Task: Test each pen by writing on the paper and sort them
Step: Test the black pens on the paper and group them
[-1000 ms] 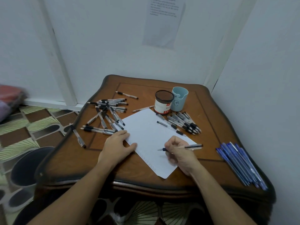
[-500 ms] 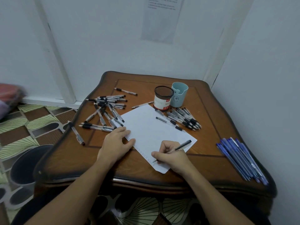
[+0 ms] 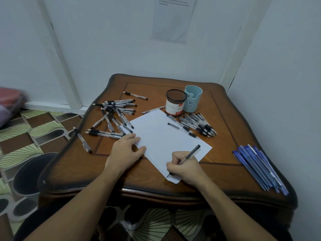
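Viewing from the head camera: the right hand (image 3: 184, 168) gripped a slim dark pen (image 3: 188, 156) in a writing hold, with the tip on the near corner of the white paper (image 3: 165, 136). A row of small marks ran along the sheet's near-left edge, too fine to read. The left hand (image 3: 125, 150) lay flat with relaxed fingers, pressing the sheet's left corner. The paper sat mid-surface on a glossy brown wooden table (image 3: 225, 119) with scalloped edges. A loose heap of clear pens (image 3: 114, 117) with black grips lay toward the left edge. A tidier bunch (image 3: 198, 125) lay toward the far right, partly over the paper. Blue stick pens (image 3: 260, 169) lay parallel at the right edge. A black mesh cup (image 3: 175, 103) stood just beside a matte pale-blue holder (image 3: 192, 99). The interiors of both could not be made out.
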A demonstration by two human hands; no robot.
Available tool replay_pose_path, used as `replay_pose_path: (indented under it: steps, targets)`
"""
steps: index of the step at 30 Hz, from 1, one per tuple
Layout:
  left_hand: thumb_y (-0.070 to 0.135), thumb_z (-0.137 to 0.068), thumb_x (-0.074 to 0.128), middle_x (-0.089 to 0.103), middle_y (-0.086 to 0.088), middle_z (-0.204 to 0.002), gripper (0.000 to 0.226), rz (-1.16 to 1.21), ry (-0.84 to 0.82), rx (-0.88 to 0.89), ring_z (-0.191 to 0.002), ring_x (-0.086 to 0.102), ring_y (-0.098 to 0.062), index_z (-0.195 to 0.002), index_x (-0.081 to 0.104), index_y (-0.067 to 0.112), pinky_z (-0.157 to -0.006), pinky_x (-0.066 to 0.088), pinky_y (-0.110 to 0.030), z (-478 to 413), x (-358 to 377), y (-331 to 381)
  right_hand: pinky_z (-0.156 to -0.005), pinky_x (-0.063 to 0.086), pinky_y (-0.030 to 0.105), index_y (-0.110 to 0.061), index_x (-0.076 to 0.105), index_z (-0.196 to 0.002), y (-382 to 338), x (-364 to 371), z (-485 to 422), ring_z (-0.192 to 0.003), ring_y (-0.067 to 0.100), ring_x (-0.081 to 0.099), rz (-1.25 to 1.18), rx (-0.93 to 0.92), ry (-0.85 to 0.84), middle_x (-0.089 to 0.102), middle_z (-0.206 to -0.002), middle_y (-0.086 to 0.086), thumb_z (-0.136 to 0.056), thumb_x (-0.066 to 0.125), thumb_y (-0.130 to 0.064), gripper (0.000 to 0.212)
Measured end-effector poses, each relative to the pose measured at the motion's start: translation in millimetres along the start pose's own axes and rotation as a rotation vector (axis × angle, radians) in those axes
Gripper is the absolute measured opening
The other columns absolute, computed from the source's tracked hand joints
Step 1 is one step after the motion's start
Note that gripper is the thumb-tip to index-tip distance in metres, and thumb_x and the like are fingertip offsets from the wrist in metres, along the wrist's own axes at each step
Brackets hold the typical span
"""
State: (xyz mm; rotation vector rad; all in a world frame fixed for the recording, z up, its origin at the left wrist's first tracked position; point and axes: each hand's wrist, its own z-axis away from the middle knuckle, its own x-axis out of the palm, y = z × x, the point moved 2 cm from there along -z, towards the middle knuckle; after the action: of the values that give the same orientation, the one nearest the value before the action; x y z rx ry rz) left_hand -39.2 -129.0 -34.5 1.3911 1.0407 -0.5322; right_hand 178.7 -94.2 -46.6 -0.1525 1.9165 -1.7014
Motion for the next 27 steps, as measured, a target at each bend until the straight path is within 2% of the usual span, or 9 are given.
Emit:
replay_pose_path:
  steps: [7, 12, 27]
  targets:
    - [0.047, -0.090, 0.058, 0.045, 0.004, -0.147, 0.052, -0.008, -0.009, -0.003, -0.136, 0.036, -0.012, -0.135, 0.055, 0.021, -0.112, 0.029, -0.034, -1.2, 0.9, -0.2, -0.058, 0.029, 0.028, -0.011, 0.031, -0.052, -3.5, -1.0, 0.7, -0.054, 0.015, 0.032, 0.021, -0.010, -0.024, 0.030, -0.055, 0.003, -0.069, 0.061, -0.012, 0.035]
    - [0.047, -0.090, 0.058, 0.046, 0.003, -0.146, 0.052, -0.005, -0.004, -0.001, -0.135, 0.037, -0.012, -0.134, 0.056, 0.021, -0.112, 0.030, -0.035, -1.2, 0.9, -0.7, -0.058, 0.034, 0.030, -0.007, 0.034, -0.053, -1.9, -1.5, -0.1, -0.056, 0.017, 0.038, 0.016, 0.000, -0.017, 0.034, -0.056, 0.005, -0.072, 0.063, -0.012, 0.035]
    - [0.047, -0.090, 0.058, 0.046, 0.003, -0.146, 0.052, -0.012, 0.001, 0.002, -0.136, 0.037, -0.012, -0.134, 0.056, 0.021, -0.112, 0.028, -0.034, -1.2, 2.1, -1.9, -0.057, 0.028, 0.029, -0.011, 0.031, -0.052, -4.2, -2.2, 1.7, -0.056, 0.017, 0.032, 0.033, -0.009, 0.009, 0.030, -0.055, 0.002, -0.068, 0.060, -0.014, 0.033]
